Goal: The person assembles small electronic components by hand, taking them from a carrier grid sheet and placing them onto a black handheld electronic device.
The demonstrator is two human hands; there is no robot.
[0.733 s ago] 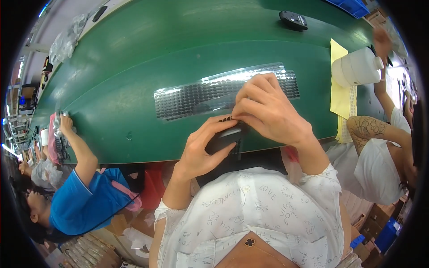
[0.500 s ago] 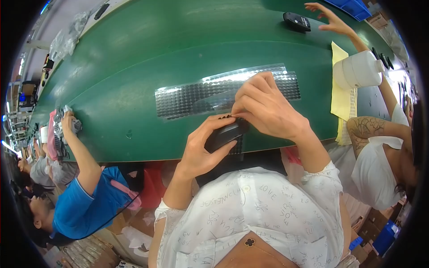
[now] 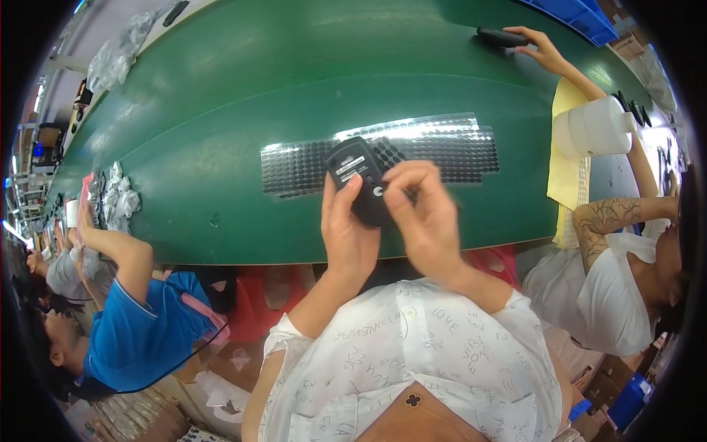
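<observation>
My left hand point(image 3: 347, 239) is closed round a black computer mouse point(image 3: 358, 158), its underside turned up with pale labels and a small white spot showing. A piece of sheet with black round pads point(image 3: 388, 152) juts out behind the mouse's right side; what holds it is hidden. At the mouse's lower right edge, my right hand point(image 3: 427, 221) is closed, thumb and forefinger together and slightly blurred. Anything between those fingertips is too small to tell. Under and beyond the mouse, clear sheets of black round pads point(image 3: 294, 166) lie on the green table point(image 3: 221, 214).
To the right stands a white bottle point(image 3: 593, 129) on yellow paper point(image 3: 563, 173). A co-worker's hand point(image 3: 541, 48) at the far right holds another dark mouse point(image 3: 504, 37). A person in blue point(image 3: 143, 324) sits at the left, near clear plastic bags point(image 3: 119, 199). A blue crate point(image 3: 574, 18) stands far right.
The mouse has been turned underside up and moved slightly left and away from me. My right hand has moved down from above the sheets to the mouse's edge. The right co-worker has grasped a mouse.
</observation>
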